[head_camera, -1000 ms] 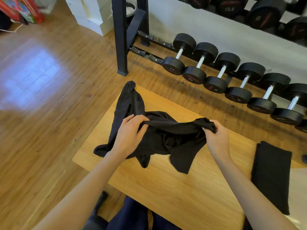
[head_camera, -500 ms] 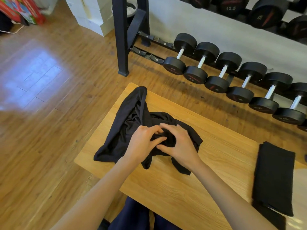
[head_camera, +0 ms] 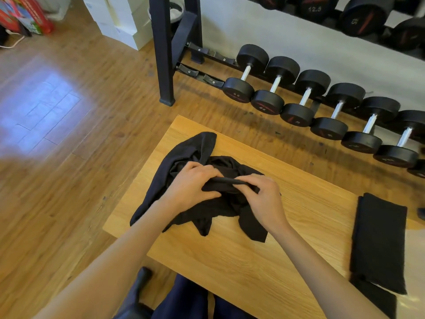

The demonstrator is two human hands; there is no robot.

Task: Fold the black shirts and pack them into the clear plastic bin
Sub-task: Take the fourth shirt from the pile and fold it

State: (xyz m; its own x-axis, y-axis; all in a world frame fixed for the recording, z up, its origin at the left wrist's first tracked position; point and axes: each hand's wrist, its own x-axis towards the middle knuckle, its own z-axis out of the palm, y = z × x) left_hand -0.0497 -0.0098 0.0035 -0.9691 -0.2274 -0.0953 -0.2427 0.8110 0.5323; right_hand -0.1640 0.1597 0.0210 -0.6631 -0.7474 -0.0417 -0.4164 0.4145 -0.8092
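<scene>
A crumpled black shirt [head_camera: 184, 157] lies on the left part of the wooden table [head_camera: 253, 261]. My left hand [head_camera: 190, 185] and my right hand [head_camera: 264, 199] sit close together over its middle. Both pinch a rolled edge of the fabric between thumb and fingers. A folded black shirt [head_camera: 377, 240] lies flat at the table's right edge, with more black fabric under its near end. The clear plastic bin is not in view.
A row of black dumbbells [head_camera: 305, 97] on a low rack runs behind the table, with a black rack post [head_camera: 164, 54] at its left end. White boxes [head_camera: 122, 19] stand at the back. Wooden floor lies to the left. My dark trousers show below the table's near edge.
My hands were apart, stretching the shirt edge between them. They came together over the shirt's middle and now pinch a short stretch of rolled edge. The shirt bunched up further onto the table.
</scene>
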